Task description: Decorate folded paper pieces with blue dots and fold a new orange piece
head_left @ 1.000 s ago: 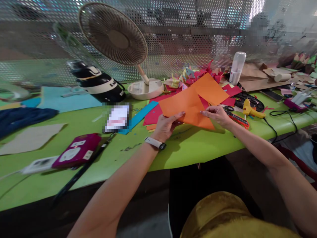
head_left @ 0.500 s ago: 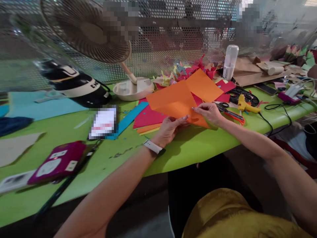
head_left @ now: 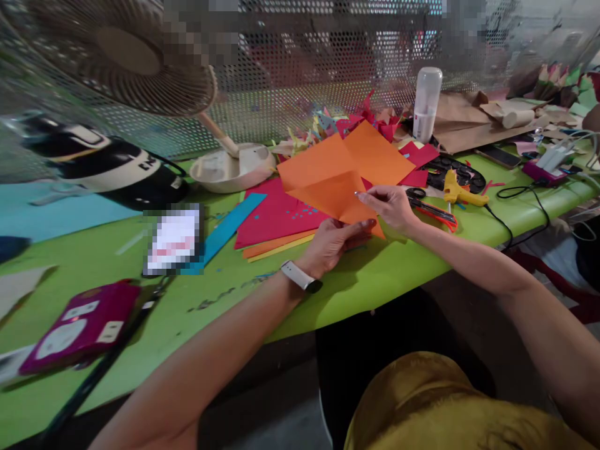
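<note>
Toward the left end of the green tabletop [head_left: 262, 306], a magenta socket box [head_left: 79, 328] lies near the front edge, well apart from both hands. Farther right, a blue paper strip [head_left: 234, 225] points slantwise at a red sheet [head_left: 281, 215], which rests on orange and yellow layers.

The held orange sheet [head_left: 319, 169] comes next, raised over the right part of that stack. Its long direction appears to run from a corner toward the back left down to one toward the front edge at right, with a crease across it. The left hand [head_left: 330, 247] is clamped on its front margin, thumb on top and fingers underneath; from this grip, most of the sheet lies toward the back edge and left.

Behind it, a second orange sheet [head_left: 379, 159] lies on red paper. The right hand [head_left: 391, 209] reaches in from the right, thumb and forefinger together, appearing to pinch the held sheet's right side, so the paper extends left from this grip. The left hand is nearer the front edge. Farther right lies a yellow glue gun [head_left: 462, 192].
</note>
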`<act>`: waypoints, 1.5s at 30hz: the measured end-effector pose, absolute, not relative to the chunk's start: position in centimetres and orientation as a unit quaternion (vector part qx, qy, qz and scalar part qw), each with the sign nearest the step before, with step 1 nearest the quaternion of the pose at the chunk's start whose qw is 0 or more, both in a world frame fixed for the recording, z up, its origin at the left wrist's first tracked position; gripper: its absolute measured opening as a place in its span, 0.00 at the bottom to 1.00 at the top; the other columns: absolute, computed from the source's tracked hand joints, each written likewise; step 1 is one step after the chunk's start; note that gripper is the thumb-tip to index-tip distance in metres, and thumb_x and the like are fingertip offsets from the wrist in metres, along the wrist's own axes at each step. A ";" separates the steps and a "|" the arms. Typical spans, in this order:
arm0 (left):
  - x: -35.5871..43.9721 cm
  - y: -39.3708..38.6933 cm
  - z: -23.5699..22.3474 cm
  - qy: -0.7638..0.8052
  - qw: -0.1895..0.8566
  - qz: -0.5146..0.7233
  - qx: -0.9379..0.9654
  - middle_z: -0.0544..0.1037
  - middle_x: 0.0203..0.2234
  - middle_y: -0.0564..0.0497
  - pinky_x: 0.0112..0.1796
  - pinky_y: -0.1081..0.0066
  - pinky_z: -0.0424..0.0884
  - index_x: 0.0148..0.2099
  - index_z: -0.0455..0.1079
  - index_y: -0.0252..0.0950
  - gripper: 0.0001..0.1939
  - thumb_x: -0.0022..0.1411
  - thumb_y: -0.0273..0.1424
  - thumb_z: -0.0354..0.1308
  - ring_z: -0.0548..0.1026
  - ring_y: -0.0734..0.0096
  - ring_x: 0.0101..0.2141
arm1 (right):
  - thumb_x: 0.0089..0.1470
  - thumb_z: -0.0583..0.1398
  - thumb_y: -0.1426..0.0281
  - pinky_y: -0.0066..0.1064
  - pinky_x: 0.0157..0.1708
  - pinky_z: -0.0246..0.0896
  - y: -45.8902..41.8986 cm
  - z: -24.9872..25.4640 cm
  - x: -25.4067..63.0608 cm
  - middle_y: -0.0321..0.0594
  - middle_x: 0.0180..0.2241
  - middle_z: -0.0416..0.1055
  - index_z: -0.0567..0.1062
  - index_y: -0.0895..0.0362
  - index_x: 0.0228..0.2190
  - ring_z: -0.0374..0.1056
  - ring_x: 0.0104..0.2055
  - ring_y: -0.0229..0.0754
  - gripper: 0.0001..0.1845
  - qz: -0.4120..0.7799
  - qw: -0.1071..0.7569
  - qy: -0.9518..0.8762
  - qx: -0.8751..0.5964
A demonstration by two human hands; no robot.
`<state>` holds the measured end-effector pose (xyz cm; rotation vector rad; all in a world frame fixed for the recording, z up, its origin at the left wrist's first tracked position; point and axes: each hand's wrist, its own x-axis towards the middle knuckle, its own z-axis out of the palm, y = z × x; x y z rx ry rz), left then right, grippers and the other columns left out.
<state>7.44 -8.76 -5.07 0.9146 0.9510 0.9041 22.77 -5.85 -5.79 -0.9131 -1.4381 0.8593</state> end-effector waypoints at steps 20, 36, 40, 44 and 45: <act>8.0 -9.8 -5.3 0.376 0.711 0.415 0.425 0.81 0.28 0.52 0.36 0.68 0.78 0.35 0.77 0.36 0.18 0.40 0.28 0.77 0.80 0.66 0.31 | 0.45 0.67 0.46 0.29 0.22 0.46 -6.2 -4.9 23.1 0.29 0.17 0.55 0.69 0.57 0.19 0.49 0.22 0.31 0.27 0.413 0.575 -0.597 -0.378; 7.7 -9.8 -5.7 0.373 0.699 0.415 0.448 0.81 0.28 0.50 0.36 0.68 0.78 0.32 0.78 0.36 0.17 0.39 0.30 0.78 0.80 0.65 0.31 | 0.43 0.68 0.48 0.28 0.23 0.45 -6.0 -5.2 23.1 0.29 0.19 0.56 0.70 0.57 0.21 0.49 0.24 0.31 0.25 0.441 0.568 -0.591 -0.366; 7.7 -9.7 -5.8 0.372 0.692 0.417 0.457 0.79 0.25 0.53 0.34 0.70 0.76 0.30 0.76 0.37 0.17 0.38 0.31 0.78 0.77 0.69 0.28 | 0.42 0.69 0.48 0.28 0.22 0.46 -6.1 -5.0 23.1 0.28 0.18 0.55 0.69 0.57 0.19 0.49 0.23 0.31 0.27 0.450 0.562 -0.586 -0.371; 7.8 -9.8 -5.7 0.375 0.698 0.410 0.452 0.77 0.21 0.56 0.33 0.72 0.75 0.29 0.75 0.36 0.17 0.37 0.32 0.79 0.76 0.73 0.25 | 0.44 0.68 0.49 0.28 0.22 0.46 -6.2 -5.0 23.3 0.29 0.19 0.57 0.69 0.57 0.20 0.50 0.23 0.30 0.25 0.447 0.561 -0.587 -0.376; 7.7 -9.8 -5.7 0.373 0.700 0.408 0.453 0.77 0.22 0.56 0.33 0.73 0.75 0.29 0.75 0.36 0.18 0.37 0.32 0.79 0.76 0.74 0.25 | 0.45 0.68 0.49 0.28 0.22 0.46 -6.2 -5.0 23.3 0.29 0.19 0.57 0.69 0.57 0.20 0.50 0.23 0.30 0.25 0.446 0.559 -0.589 -0.377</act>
